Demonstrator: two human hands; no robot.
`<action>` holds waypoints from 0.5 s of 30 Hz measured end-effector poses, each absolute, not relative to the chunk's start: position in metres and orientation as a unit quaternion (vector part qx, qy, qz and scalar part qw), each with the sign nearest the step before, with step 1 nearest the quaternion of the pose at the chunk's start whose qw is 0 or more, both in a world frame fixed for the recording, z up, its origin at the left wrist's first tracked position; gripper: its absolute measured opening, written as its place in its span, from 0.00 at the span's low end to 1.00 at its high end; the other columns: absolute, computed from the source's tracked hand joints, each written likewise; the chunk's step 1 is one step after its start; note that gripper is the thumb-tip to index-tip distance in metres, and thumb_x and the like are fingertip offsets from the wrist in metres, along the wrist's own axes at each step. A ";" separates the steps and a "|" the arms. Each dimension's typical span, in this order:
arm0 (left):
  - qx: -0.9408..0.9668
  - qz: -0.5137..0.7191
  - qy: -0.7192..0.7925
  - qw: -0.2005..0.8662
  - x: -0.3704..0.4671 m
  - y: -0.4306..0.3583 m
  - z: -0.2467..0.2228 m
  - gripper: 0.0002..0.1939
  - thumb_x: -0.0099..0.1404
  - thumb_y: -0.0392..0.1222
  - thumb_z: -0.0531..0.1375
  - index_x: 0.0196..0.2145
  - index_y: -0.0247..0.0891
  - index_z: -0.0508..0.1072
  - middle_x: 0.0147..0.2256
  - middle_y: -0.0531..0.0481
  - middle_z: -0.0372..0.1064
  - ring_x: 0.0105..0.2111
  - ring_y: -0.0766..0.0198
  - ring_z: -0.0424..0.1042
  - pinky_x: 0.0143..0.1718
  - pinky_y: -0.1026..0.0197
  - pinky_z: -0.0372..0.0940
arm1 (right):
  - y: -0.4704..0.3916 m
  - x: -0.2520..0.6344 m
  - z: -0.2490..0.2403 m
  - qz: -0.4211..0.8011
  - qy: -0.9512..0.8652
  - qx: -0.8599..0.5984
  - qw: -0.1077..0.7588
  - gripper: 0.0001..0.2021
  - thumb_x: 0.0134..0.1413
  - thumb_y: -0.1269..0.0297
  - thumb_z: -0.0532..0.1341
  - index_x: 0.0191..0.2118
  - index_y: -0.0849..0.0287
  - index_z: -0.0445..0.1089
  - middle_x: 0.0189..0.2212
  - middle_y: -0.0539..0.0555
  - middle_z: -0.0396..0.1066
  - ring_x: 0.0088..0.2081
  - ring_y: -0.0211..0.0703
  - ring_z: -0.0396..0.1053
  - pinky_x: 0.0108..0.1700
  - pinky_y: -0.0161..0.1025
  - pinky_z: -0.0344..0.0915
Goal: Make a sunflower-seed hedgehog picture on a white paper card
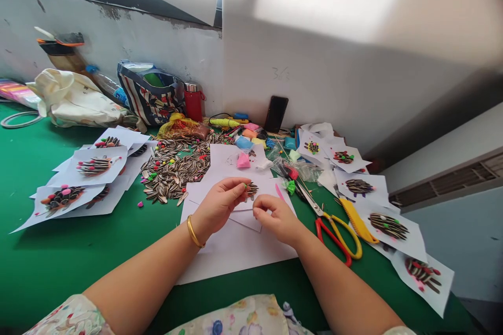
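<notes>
My left hand [223,203], with a gold bangle at the wrist, pinches a small green bit [247,187], perhaps modelling clay. Just beyond its fingertips is a small cluster of striped sunflower seeds [252,189] on white paper [236,251]. Close by on the right, my right hand [278,218] is curled, with thumb and forefinger together; whatever they hold, if anything, is too small to make out. A pink strip [279,192] lies on the paper past the right knuckles. Farther back sits a lump of pink clay [243,160].
Loose sunflower seeds [173,167] spread at left centre. Papers bearing seed figures lie in a left stack [101,159] and a right row [377,188]. Scissors [334,230] and a yellow cutter [356,217] rest right. A phone [276,113] and red bottle [193,103] stand behind.
</notes>
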State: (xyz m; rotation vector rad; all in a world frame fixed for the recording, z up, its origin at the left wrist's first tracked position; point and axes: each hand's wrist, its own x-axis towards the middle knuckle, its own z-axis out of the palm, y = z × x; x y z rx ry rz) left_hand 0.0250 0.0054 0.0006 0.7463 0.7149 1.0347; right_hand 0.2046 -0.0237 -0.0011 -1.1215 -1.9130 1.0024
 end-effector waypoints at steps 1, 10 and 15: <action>0.343 0.475 0.329 0.741 0.025 0.006 0.000 0.14 0.55 0.45 0.71 0.38 0.35 0.79 0.30 0.50 0.73 0.31 0.69 0.69 0.37 0.65 0.64 | -0.026 0.202 -0.001 0.374 -0.762 -0.421 0.319 0.08 0.56 0.70 0.56 0.26 0.57 0.66 0.25 0.48 0.66 0.29 0.38 0.64 0.32 0.34 0.61; 0.349 0.481 0.331 0.733 0.024 0.007 -0.006 0.13 0.55 0.43 0.71 0.38 0.37 0.79 0.29 0.51 0.72 0.28 0.70 0.68 0.33 0.67 0.63 | -0.058 0.162 -0.009 0.360 -0.883 -0.196 0.227 0.06 0.55 0.66 0.64 0.39 0.54 0.75 0.31 0.50 0.74 0.36 0.40 0.70 0.43 0.36 0.66; 0.333 0.459 0.330 0.755 0.025 0.006 -0.005 0.16 0.55 0.44 0.71 0.40 0.36 0.80 0.35 0.47 0.75 0.33 0.68 0.70 0.38 0.64 0.65 | -0.056 0.168 -0.003 0.402 -0.861 -0.185 0.253 0.11 0.63 0.59 0.58 0.32 0.55 0.74 0.27 0.50 0.73 0.33 0.39 0.69 0.40 0.36 0.67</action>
